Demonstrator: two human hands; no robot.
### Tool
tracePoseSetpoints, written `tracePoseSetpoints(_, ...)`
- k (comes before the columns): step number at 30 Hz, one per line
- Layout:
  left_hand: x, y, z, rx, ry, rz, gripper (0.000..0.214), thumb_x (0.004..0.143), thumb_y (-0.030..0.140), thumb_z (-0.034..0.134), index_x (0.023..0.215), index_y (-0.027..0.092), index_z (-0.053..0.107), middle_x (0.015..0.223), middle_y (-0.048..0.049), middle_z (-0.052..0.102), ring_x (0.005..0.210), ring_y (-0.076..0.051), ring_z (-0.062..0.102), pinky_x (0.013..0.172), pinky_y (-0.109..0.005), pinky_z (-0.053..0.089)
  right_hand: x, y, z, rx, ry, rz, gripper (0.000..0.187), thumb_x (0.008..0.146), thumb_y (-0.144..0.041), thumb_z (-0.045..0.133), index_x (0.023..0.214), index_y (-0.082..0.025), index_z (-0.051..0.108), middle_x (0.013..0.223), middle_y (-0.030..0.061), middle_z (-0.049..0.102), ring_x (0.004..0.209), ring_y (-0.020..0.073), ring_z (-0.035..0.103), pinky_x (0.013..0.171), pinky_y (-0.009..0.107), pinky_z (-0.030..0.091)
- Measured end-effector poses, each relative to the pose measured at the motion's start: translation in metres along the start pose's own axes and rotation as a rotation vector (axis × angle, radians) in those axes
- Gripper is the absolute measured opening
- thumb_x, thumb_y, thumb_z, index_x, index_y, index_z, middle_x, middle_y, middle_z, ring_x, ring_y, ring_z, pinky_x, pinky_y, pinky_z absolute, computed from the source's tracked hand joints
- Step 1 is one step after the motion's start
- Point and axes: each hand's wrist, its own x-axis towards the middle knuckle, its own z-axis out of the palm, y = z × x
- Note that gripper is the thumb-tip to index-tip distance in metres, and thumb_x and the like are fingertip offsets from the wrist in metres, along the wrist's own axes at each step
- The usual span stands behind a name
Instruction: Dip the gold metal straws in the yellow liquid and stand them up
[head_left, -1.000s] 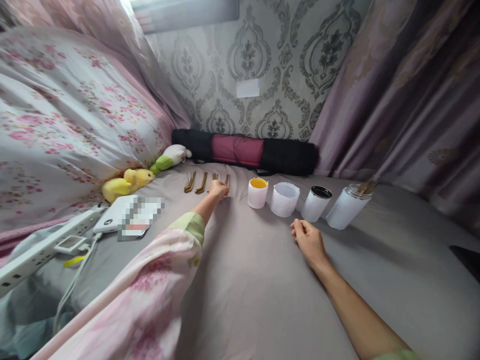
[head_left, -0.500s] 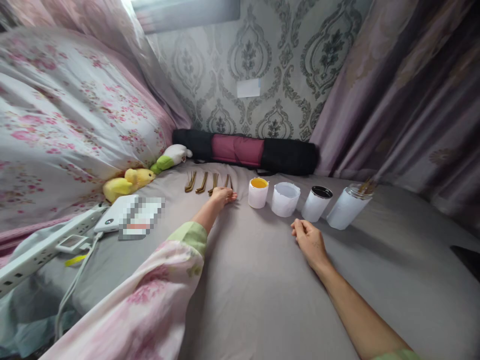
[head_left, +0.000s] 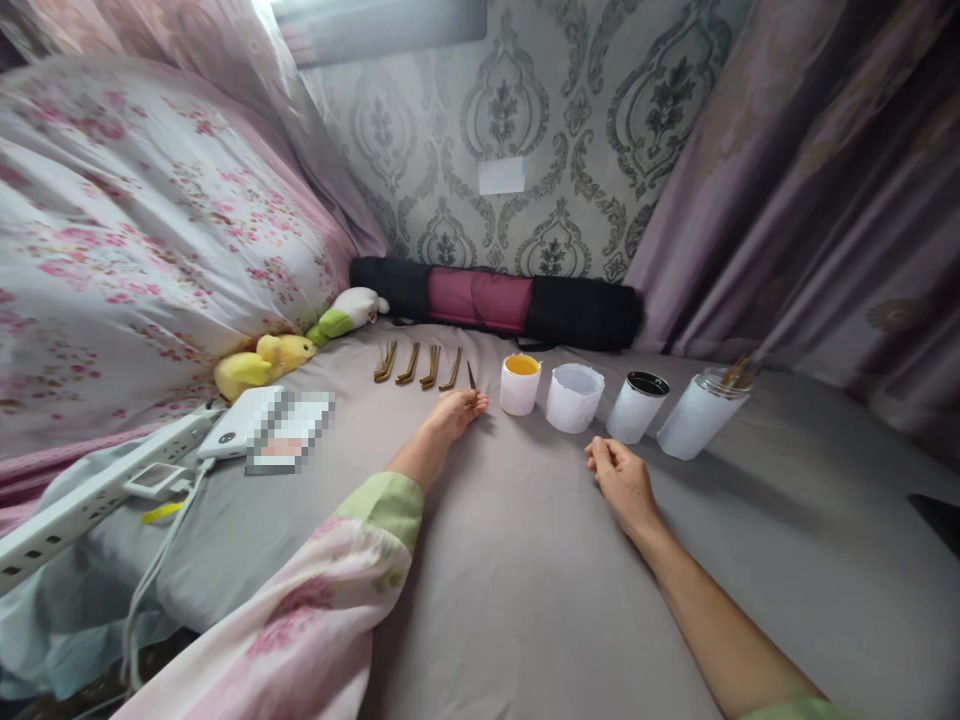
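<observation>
Left hand [head_left: 456, 410] by gold stick [head_left: 472, 375]; right hand [head_left: 622, 482] near cups [head_left: 574, 400], sheet [head_left: 525, 540] between.

Grey bed [head_left: 525, 580], 4 white cups [head_left: 574, 398], row of gold sticks [head_left: 411, 364], 2 plush toys [head_left: 262, 365], power strip [head_left: 90, 500]

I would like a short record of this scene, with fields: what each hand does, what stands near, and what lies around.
Left hand: flat on the grey sheet, fingertips at the last stick of a row of gold sticks; grip unclear
Right hand: loosely curled, empty, resting on the sheet
Containers: cup with yellow inside, translucent cup, cup with dark inside, jar with sticks inside, in a row
Behind: rolled black and magenta mat
Left side: yellow plush toy, power strip
</observation>
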Motion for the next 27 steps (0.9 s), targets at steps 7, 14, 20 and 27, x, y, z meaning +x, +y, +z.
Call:
tracePoseSetpoints(7, -0.019, -0.01, 0.006, -0.038, -0.031, -0.036, 0.012, 0.073, -0.005, 0.046, 0.075, 0.004, 0.054, 0.062, -0.0068, 0.059, 0.055, -0.009, 0.058, 0.056, -0.018, 0.049, 0.0, 0.0, 0.0, 0.015, -0.004, -0.007, 0.042, 0.079, -0.053, 0.038, 0.074, -0.016, 0.057, 0.059, 0.0015, 0.054, 0.044, 0.0097, 0.044, 0.044, 0.021, 0.034)
tracePoseSetpoints(14, -0.04, -0.02, 0.012, -0.064, -0.077, -0.068, 0.014, 0.074, -0.006, 0.046, 0.077, 0.004, 0.055, 0.064, -0.007, 0.059, 0.055, -0.006, 0.056, 0.056, -0.016, 0.048, -0.002, -0.003, -0.001, 0.002, -0.009, -0.002, 0.041, 0.079, -0.053, 0.038, 0.074, -0.016, 0.056, 0.059, 0.0017, 0.055, 0.045, 0.0098, 0.045, 0.044, 0.021, 0.034)
tracePoseSetpoints(20, -0.058, -0.029, 0.018, -0.069, -0.112, -0.087, 0.012, 0.078, -0.002, 0.045, 0.076, 0.005, 0.056, 0.066, -0.0073, 0.058, 0.053, -0.005, 0.055, 0.053, -0.015, 0.046, -0.002, -0.002, -0.002, 0.003, -0.008, -0.012, 0.04, 0.079, -0.052, 0.039, 0.073, -0.016, 0.056, 0.058, 0.0016, 0.054, 0.045, 0.0096, 0.044, 0.044, 0.021, 0.034)
tracePoseSetpoints(27, -0.072, -0.041, 0.022, -0.078, -0.197, -0.059, 0.006, 0.078, 0.004, 0.05, 0.078, 0.006, 0.055, 0.07, -0.0082, 0.06, 0.054, -0.006, 0.055, 0.052, -0.016, 0.046, -0.002, -0.001, -0.002, 0.004, -0.004, -0.009, 0.04, 0.079, -0.052, 0.039, 0.074, -0.017, 0.056, 0.06, 0.0015, 0.055, 0.046, 0.0097, 0.045, 0.044, 0.021, 0.035)
